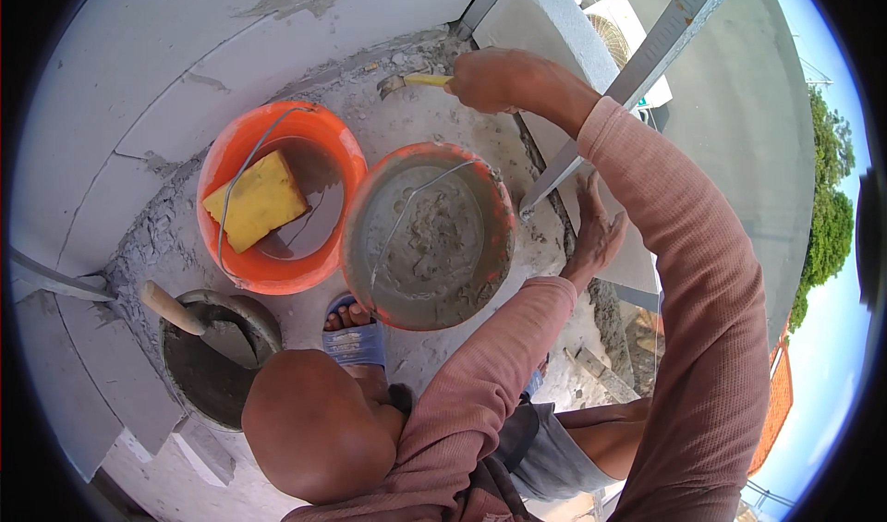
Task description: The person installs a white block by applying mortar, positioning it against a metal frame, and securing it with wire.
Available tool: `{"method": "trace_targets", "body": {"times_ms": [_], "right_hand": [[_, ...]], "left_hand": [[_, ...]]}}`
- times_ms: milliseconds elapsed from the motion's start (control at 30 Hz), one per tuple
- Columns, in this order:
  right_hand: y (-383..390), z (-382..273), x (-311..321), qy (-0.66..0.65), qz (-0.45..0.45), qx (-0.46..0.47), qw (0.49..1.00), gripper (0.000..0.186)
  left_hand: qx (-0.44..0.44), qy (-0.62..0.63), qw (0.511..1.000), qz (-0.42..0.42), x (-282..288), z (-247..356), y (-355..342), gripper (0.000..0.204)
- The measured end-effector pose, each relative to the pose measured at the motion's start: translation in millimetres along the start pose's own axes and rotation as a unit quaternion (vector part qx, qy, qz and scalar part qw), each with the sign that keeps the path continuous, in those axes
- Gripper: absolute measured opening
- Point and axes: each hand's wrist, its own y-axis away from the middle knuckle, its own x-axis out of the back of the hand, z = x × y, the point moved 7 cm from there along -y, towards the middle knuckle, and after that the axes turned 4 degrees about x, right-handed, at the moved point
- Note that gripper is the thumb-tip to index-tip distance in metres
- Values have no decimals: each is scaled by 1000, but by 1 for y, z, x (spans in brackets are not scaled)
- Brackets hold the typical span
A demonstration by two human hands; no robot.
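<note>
My right hand point(499, 80) is closed around the yellow handle of a hammer point(393, 85), whose metal head points left over the dusty floor. The fist hides the rest of the handle. Lower down, my left hand point(598, 229) rests with its fingers stretched out against a pale building block point(637, 261), just beside the foot of a slanted metal bar point(661, 53). Left of my arms stands an orange bucket point(506, 210) of wet grey mortar. Against it is another orange bucket point(214, 152) with murky water and a yellow sponge point(257, 201).
A black bucket point(268, 314) with a wooden-handled trowel point(176, 309) stands near my bent knee point(319, 430). A pale block wall point(139, 97) runs along the left. Past the blocks at right lie a grey surface point(748, 134) and an outdoor fan unit point(628, 28).
</note>
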Motion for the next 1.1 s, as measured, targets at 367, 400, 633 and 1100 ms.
{"method": "trace_targets", "body": {"times_ms": [367,400,633,1100], "right_hand": [[0,83,-12,98,81,-125,984,31],[-5,73,-8,122,74,-111,984,31],[53,53,-15,-188,-37,-99,977,48],[348,69,-36,-651,34,-219,726,34]], "left_hand": [[26,121,992,-1,20,36,-12,84],[36,139,990,-5,24,37,-11,83],[148,372,916,-8,79,84,-2,80],[219,395,892,18,99,72,-1,56]]}}
